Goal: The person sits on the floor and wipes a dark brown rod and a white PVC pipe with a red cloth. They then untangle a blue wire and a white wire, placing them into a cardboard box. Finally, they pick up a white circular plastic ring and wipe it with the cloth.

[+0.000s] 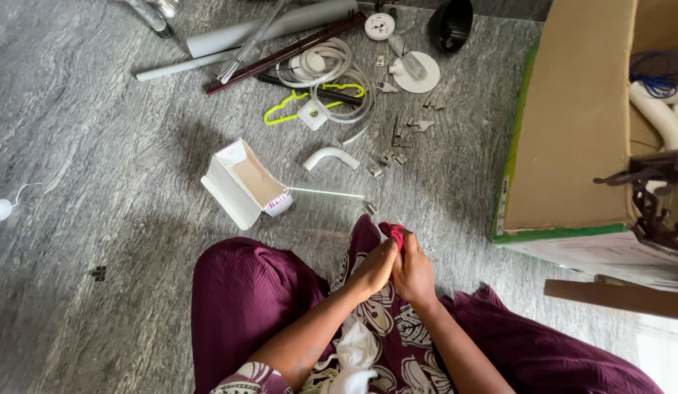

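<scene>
I sit on a grey stone floor with maroon cloth over my knees. My left hand [373, 268] and my right hand [413, 271] are pressed together in front of me. Both close on a small red-pink object [394, 233] that sticks out above the fingers. What it is I cannot tell. A white cloth [351, 355] lies in my lap below my wrists. An open white carton [245, 184] lies on its side just ahead of my left knee.
A large open cardboard box [580, 124] stands at the right with a white pipe and blue wire inside. Ahead lie grey pipes [266, 28], coiled white hose [332, 76], a yellow hanger [288, 109], a white elbow pipe [330, 157], small metal clips [386, 160] and a black cup [451, 23].
</scene>
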